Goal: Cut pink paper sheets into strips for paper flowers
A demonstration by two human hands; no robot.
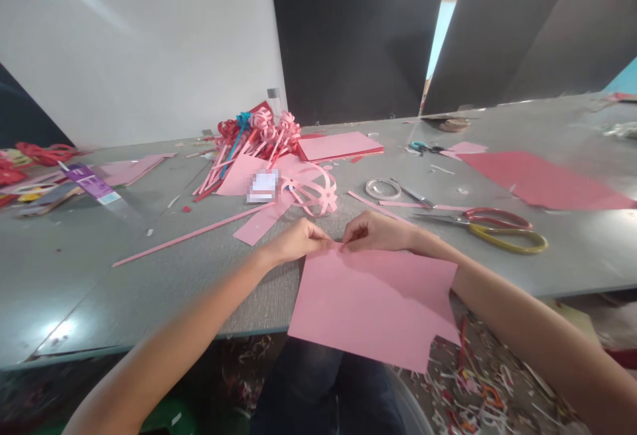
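Note:
A pink paper sheet (373, 302), notched at its lower right corner, hangs partly over the table's front edge. My left hand (307, 239) pinches its far edge near the left corner. Right beside it, my right hand (371, 231) grips the same edge, thumb and fingers pressed together. Just beyond my hands lies a pink paper flower (326, 195) of looped strips, with a pink paper piece (261, 223) next to it. To the right of my right hand rest scissors (502, 226) with red and yellow handles.
Bundled paper flowers on stems (263, 130) lie at the back, near stacked pink sheets (343, 146). A tape roll (383, 188), a cutter knife (415, 196) and a large red sheet (542, 180) lie to the right. A purple packet (89, 183) is at left; paper scraps (482, 388) litter the floor.

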